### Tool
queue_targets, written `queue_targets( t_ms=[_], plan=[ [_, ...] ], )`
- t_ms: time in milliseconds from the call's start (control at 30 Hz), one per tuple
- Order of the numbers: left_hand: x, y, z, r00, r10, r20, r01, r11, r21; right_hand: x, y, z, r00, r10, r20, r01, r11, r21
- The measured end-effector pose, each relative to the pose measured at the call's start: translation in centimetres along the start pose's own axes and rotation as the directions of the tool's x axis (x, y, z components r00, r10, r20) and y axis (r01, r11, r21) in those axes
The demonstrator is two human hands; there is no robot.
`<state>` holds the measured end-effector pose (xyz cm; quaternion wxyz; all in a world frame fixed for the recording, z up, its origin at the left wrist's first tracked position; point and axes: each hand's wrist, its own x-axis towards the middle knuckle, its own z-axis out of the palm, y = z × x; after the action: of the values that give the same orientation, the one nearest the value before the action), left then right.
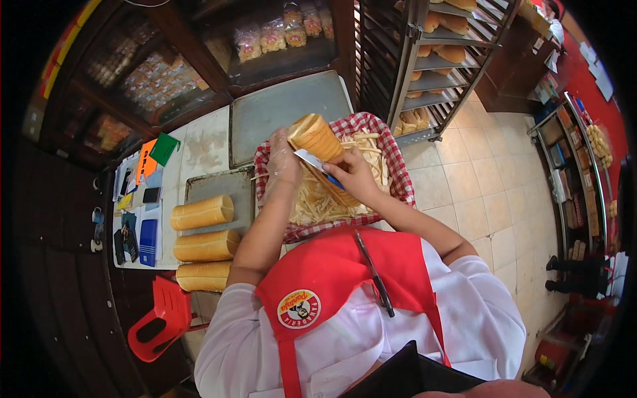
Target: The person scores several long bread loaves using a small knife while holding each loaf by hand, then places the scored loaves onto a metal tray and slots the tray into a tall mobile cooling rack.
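Note:
My left hand point(284, 162), in a clear plastic glove, grips a golden loaf of bread point(318, 138) by its left end, holding it tilted over a basket. In my right hand point(357, 176) is a knife point(308, 159) with a pale blade and a blue handle, its fingers closed round it. The blade lies along the loaf's near side, and a long strip of crust point(342, 192) shows just below it. Red-and-white checked cloth lines the basket point(406, 176), which is full of thin bread strips point(318, 211).
Three loaves point(207, 246) lie to the left on a metal tray point(202, 189). A larger tray point(292, 109) sits on the white table behind the basket. A tall bread rack point(424, 79) stands at the back right, a red chair point(162, 318) at the lower left.

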<state>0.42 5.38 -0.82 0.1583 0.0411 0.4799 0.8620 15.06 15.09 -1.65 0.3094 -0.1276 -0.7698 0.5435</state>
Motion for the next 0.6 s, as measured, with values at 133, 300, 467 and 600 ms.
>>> queue_targets(
  t_ms=[133,300,467,600],
  plan=[
    [0.3,1.0,-1.3,0.993,-0.107,0.055,0.106,0.994,0.026,0.8,-0.2,-2.4,0.916,0.397,-0.060,-0.327,0.825,0.460],
    [-4.1,3.5,-0.1,0.701,0.179,0.691,-0.702,0.001,0.712,1.0,3.5,-6.2,0.638,0.733,0.237,-0.628,0.317,0.711],
    [-7.4,2.9,2.4,0.748,0.121,0.653,-0.404,0.863,0.303,-0.3,3.2,-7.1,0.598,0.738,0.314,-0.695,0.281,0.662],
    [-9.3,1.9,2.6,0.810,0.377,0.449,-0.586,0.473,0.658,-0.4,2.8,-6.1,0.617,0.726,0.305,-0.693,0.317,0.648]
  ],
)
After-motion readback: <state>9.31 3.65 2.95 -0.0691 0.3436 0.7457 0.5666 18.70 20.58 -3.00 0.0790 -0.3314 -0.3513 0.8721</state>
